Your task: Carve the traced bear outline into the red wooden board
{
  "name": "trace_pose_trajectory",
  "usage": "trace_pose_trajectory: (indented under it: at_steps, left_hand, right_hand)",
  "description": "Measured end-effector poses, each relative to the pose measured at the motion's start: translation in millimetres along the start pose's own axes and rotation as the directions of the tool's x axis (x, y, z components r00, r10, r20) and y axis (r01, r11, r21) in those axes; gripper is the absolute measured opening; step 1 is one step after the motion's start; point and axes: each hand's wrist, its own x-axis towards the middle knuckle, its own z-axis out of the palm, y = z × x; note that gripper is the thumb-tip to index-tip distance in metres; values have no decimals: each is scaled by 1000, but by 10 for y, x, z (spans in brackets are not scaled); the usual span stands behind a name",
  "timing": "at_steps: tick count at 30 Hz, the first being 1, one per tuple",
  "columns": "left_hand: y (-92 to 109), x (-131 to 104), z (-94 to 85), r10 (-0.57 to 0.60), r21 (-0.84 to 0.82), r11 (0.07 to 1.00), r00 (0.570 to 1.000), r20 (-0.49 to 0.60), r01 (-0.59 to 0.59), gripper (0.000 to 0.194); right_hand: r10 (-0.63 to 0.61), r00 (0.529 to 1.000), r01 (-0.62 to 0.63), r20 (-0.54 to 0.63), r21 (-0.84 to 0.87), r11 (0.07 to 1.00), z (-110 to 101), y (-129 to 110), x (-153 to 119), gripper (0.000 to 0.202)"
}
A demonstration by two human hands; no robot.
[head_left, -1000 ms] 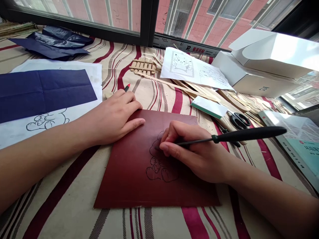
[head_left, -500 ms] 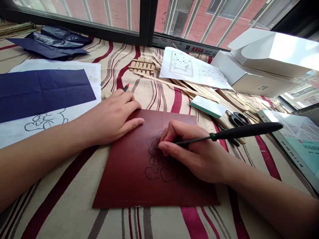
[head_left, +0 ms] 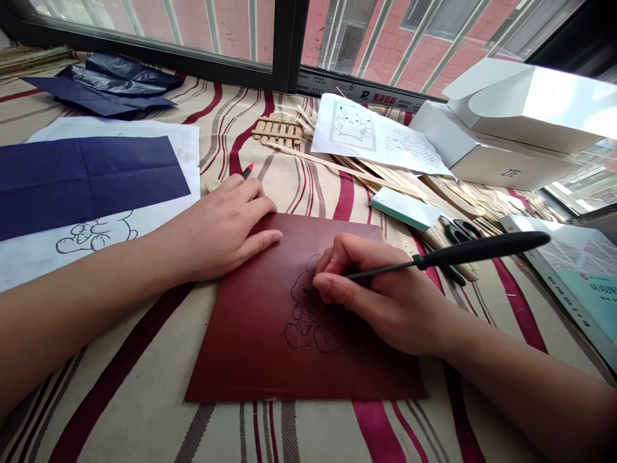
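A dark red board (head_left: 250, 341) lies on the striped cloth, with a dark outline drawing (head_left: 303, 318) of a cartoon figure on it. My right hand (head_left: 380, 289) pinches the thin metal shaft of a black-handled tool (head_left: 486, 249), whose tip meets the board at the drawing. The handle points off to the right above the wrist. My left hand (head_left: 231, 228) lies flat with fingers spread, its thumb and fingertips over the board's upper left corner. A red-tipped pen (head_left: 247, 171) shows just past its fingers.
Dark blue sheets (head_left: 87, 183) cover part of a white paper drawing (head_left: 103, 239) at left. Behind the board lie wooden sticks (head_left: 351, 168), a printed sheet (head_left: 376, 134) and a small white-green box (head_left: 405, 207). Black scissors (head_left: 463, 231), a book (head_left: 569, 276) and white boxes (head_left: 511, 141) are at right.
The whole view has shifted slightly, so things appear a little further right. Both hands keep nearly the same pose, and the tool tip stays on the drawing.
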Motion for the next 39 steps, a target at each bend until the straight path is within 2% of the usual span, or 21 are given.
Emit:
trace_pose_trajectory:
  at_steps: [13,15,19,24,29,32,35,39]
  left_hand:
    - [-17,-6,8,24,17,1000,1000,-10,-24,51]
    - [-30,-14,40,30,23,999,999,-43,-29,50]
    - [-58,-29,123,36,27,999,990,-135,-33,50]
    - [-76,-37,157,48,31,999,989,-139,-44,51]
    - [-67,-37,143,53,20,999,988,-146,-51,51]
    - [-38,-26,95,24,-10,1000,994,-106,-25,48]
    - [-11,-14,42,13,-20,1000,999,-45,-14,49]
    - [-17,-14,58,25,14,1000,997,-76,-24,50]
  right_hand:
    - [48,999,-49,-24,-46,998,19,-8,-6,22]
    - [49,998,-51,-34,-46,998,19,-3,-4,22]
    - [32,999,-32,-26,-13,999,17,-2,3,23]
    - [29,999,-30,-20,-29,999,12,7,5,23]
    - [-29,999,30,19,-45,999,-13,0,4,23]
    - [-8,1000,8,0,14,1000,-15,-13,16,23]
    - [79,994,-64,-81,168,984,-8,-4,26,28]
    - [119,980,-66,-160,305,950,-10,24,28,36]
